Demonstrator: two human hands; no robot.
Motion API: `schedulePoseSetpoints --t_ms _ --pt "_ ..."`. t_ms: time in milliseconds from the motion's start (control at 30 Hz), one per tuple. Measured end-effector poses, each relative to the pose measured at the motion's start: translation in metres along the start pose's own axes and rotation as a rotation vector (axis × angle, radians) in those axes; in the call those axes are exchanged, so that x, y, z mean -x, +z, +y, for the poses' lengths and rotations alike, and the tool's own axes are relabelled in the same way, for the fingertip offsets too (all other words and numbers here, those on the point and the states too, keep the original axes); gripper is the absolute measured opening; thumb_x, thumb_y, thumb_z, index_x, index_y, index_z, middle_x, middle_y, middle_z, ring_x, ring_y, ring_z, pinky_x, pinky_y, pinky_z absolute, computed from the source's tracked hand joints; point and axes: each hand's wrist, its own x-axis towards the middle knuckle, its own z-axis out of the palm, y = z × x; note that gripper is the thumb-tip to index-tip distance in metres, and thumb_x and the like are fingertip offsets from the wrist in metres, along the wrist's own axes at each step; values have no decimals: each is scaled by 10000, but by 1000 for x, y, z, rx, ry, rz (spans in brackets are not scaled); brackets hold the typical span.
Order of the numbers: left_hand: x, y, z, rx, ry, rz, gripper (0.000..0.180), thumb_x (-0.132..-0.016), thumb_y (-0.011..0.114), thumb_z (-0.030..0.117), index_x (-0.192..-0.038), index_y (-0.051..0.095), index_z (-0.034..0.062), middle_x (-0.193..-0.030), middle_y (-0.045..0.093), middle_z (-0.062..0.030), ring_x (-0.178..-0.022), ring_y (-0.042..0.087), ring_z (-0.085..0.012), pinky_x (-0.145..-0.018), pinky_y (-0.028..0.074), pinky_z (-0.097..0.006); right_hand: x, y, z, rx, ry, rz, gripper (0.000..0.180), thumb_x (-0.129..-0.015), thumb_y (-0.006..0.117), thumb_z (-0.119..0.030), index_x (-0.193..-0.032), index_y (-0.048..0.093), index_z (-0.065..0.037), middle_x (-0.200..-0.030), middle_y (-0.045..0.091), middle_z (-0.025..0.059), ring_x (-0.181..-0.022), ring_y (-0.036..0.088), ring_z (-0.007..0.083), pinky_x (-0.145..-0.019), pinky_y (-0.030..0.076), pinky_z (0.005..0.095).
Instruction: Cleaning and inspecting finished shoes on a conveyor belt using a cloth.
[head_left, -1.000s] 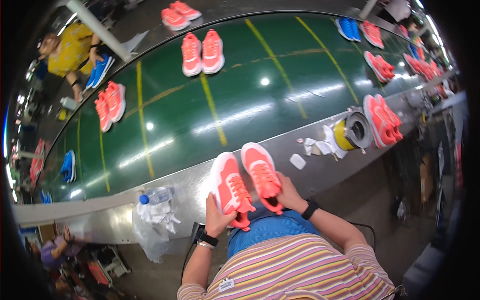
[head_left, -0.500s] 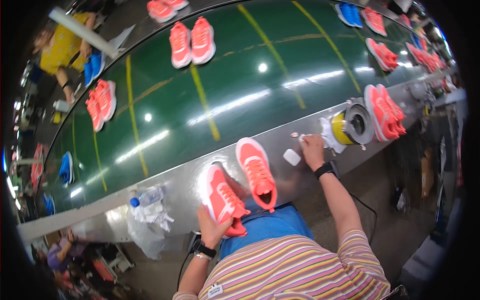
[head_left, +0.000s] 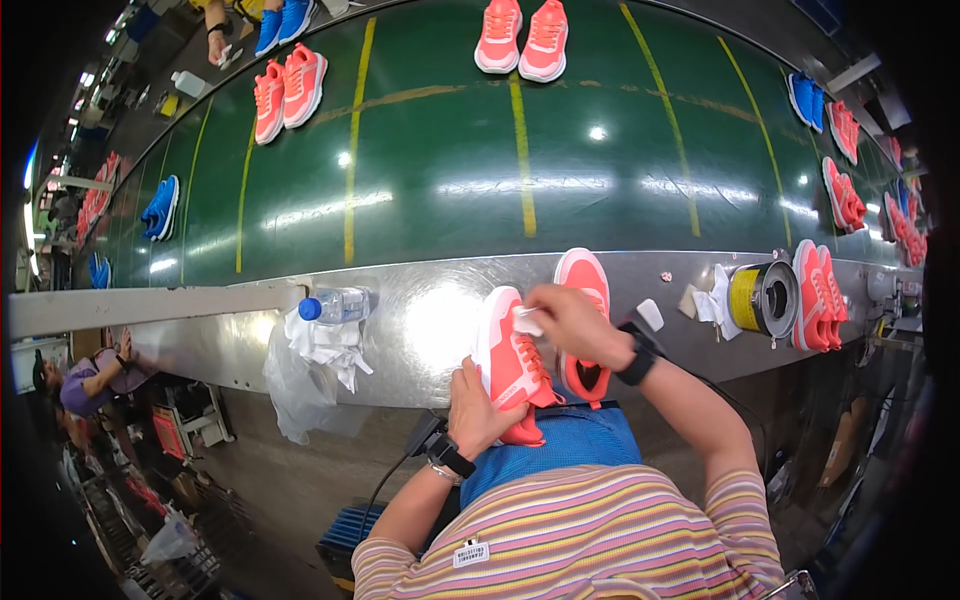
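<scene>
Landmark: the steel ledge (head_left: 420,320) running along the near edge of the green conveyor belt (head_left: 450,180); all places below are given from it.
Left hand: the left hand (head_left: 478,408) is wrapping its fingers around the heel end of the nearer coral shoe (head_left: 508,360), gripping it and tipping it up off the near lip of the ledge.
Right hand: the right hand (head_left: 572,322) is pinching a small white cloth (head_left: 527,321) between curled fingers and pressing it against the upper side of that shoe, just above the ledge.
Held shoe: it is leaning toe-up over the ledge's near edge, its heel hanging toward the blue apron (head_left: 560,445).
Second shoe: the other coral shoe (head_left: 585,290) is lying flat on the ledge, touching the held one on its right, partly hidden by the right wrist.
Progress: judging by the cloth on the upper, wiping of the held shoe is appearing to be under way; whether any part is already clean cannot be told. The second shoe is lying with no hand on it, so it seems to be waiting its turn.
Nearby on the ledge: a water bottle (head_left: 335,304) and crumpled white rags (head_left: 325,345) are sitting to the left; a yellow tape roll (head_left: 762,298) and another coral pair (head_left: 822,295) are sitting to the right.
</scene>
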Motion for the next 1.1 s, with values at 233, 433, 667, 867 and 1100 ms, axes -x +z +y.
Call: schedulePoseSetpoints --t_ms 233,433,667,867,1100 --pt "6 12 -8 74 -6 48 892 -554 765 322 -1162 271 -105 -933 410 -228 -860 442 -367 -768 400 -416 -39 53 11 100 168 -83 99 -728 567 -72 -770 590 15 -789 590 213 -777 572 367 -699 450 416" --pt "5 10 -4 44 -86 5 909 -555 755 305 -1183 253 -120 -958 409 -242 -869 446 -364 -785 405 -407 -30 60 -1 34 76 -98 97 -720 584 -82 -738 589 13 -769 580 215 -776 561 381 -699 445 422" --pt "6 11 -2 56 -47 28 901 -552 757 294 -1186 254 -102 -947 408 -236 -869 438 -376 -775 395 -419 -42 65 18 109 144 19 83 -761 553 -73 -760 560 10 -796 552 219 -777 544 389 -708 430 445" --pt "7 10 2 74 -66 21 897 -557 757 276 -1194 247 -96 -939 406 -233 -870 431 -381 -780 386 -422 -35 60 18 136 83 82 67 -783 521 -48 -816 533 9 -828 549 213 -825 529 386 -723 420 445" --pt "7 10 1 86 -41 46 886 -553 765 251 -1189 249 -87 -933 401 -235 -861 425 -374 -771 380 -422 -21 63 1 8 20 -48 77 -780 525 -64 -806 539 7 -825 557 193 -785 529 381 -711 428 427"
